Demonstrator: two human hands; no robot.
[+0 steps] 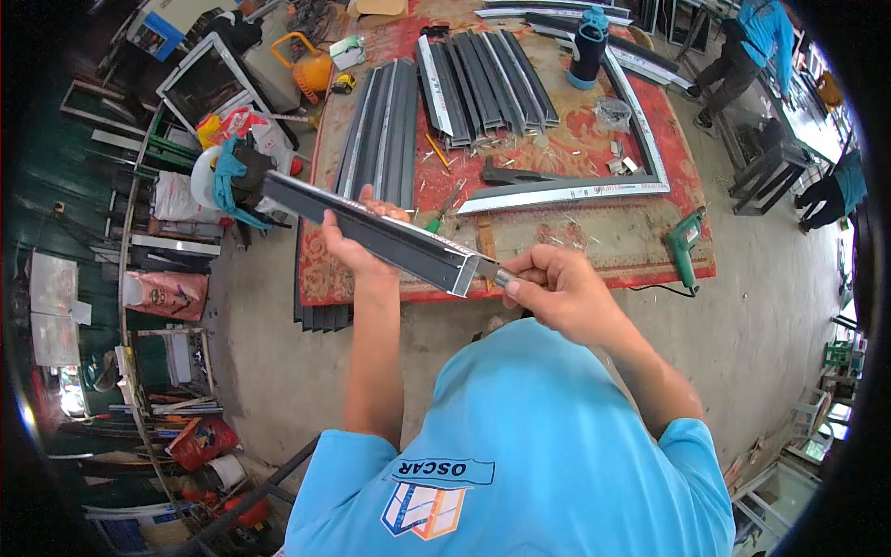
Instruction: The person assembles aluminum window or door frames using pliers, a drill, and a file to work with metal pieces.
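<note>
A dark grey window-frame profile (408,246) lies across my left hand (360,243), whose fingers wrap around it. The bar slants down to the right in front of the table, and its cut end shows a hollow, mitred section. My right hand (566,290) is closed, thumb against fingers, on a small silver metal piece (504,278) right at that end of the profile; I cannot tell what kind of piece it is. Beyond my hands, a green-handled screwdriver (436,223) and a pencil (438,153) rest on the red patterned table (594,246).
Several dark profiles (483,84) lie side by side on the table. A partly joined frame (575,193) sits at its right, near a blue-lidded bottle (588,51). A green power drill (686,246) lies at the right edge. Another person (756,42) stands at the upper right.
</note>
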